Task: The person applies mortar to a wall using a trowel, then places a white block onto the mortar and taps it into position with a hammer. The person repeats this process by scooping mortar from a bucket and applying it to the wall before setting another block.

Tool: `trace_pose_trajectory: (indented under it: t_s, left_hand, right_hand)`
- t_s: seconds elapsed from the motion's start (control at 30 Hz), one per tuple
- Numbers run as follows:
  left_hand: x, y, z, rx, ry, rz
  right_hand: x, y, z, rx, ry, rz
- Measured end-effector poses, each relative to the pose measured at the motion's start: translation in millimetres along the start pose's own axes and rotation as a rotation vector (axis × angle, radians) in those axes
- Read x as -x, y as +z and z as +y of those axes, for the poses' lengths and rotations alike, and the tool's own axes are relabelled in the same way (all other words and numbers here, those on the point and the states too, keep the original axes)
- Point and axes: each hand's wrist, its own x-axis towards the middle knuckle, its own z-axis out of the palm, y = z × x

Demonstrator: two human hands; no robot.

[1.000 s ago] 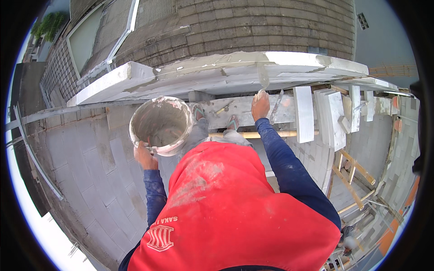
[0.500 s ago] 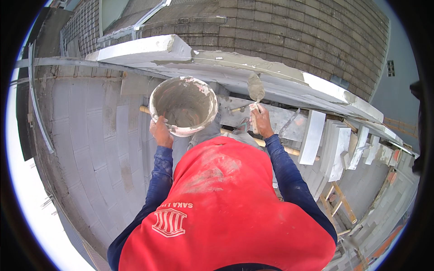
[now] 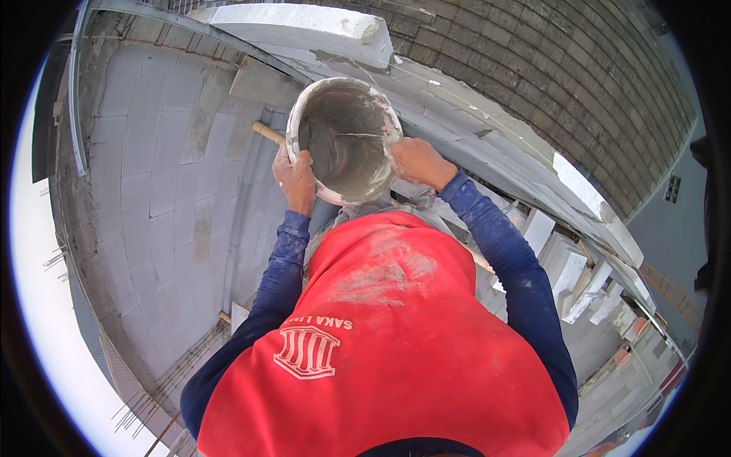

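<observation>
A mortar-smeared bucket [image 3: 350, 100] is held up above my lap, with grey mortar inside. My left hand [image 3: 295, 174] grips the bucket's left rim, fingers curled over it. My right hand [image 3: 417, 162] is closed on the trowel, at the bucket's right edge; the trowel's blade reaches into the bucket and shows only as a thin line. Just beyond lies the white block wall, with a grey mortar layer [image 3: 487, 116] along its top and a raised white block [image 3: 297, 27] on its left part.
A tiled roof [image 3: 563, 91] lies beyond the wall. At the left are a metal channel [image 3: 78, 99], a blockwork surface [image 3: 152, 213] and protruding rebar. A bamboo pole [image 3: 268, 131] sticks out behind my left hand. Loose white blocks [image 3: 539, 230] stand on the right.
My right hand and trowel have moved from the wall's mortar into the bucket. The bucket and my left hand have risen rightward in view, and the whole view has turned.
</observation>
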Motion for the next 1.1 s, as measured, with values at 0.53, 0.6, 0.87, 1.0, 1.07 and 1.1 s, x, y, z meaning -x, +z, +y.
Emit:
trace_pose_trajectory:
  t_s: [0.53, 0.6, 0.87, 1.0, 1.07, 1.1]
  left_hand:
    - [15, -28, -5, 0.091, 0.115, 0.014]
    - [12, -32, -12, 0.078, 0.072, 0.040]
    - [-6, -38, -50, 0.128, -0.160, 0.240]
    - [-9, -53, -75, 0.208, -0.306, 0.343]
    - [-7, -67, -87, 0.119, -0.392, 0.360]
    - [-6, -73, -94, 0.087, -0.402, 0.355]
  right_hand:
    - [-26, -13, -72, -0.547, -0.050, -0.573]
    - [-14, -25, -67, -0.757, 0.020, -0.678]
    - [50, -30, -13, -1.464, 0.053, -0.683]
    - [79, -6, 2, -1.861, 0.145, -0.348]
    - [75, 12, 15, -1.833, 0.365, -0.197]
    - [68, 24, 22, -1.796, 0.425, -0.098]
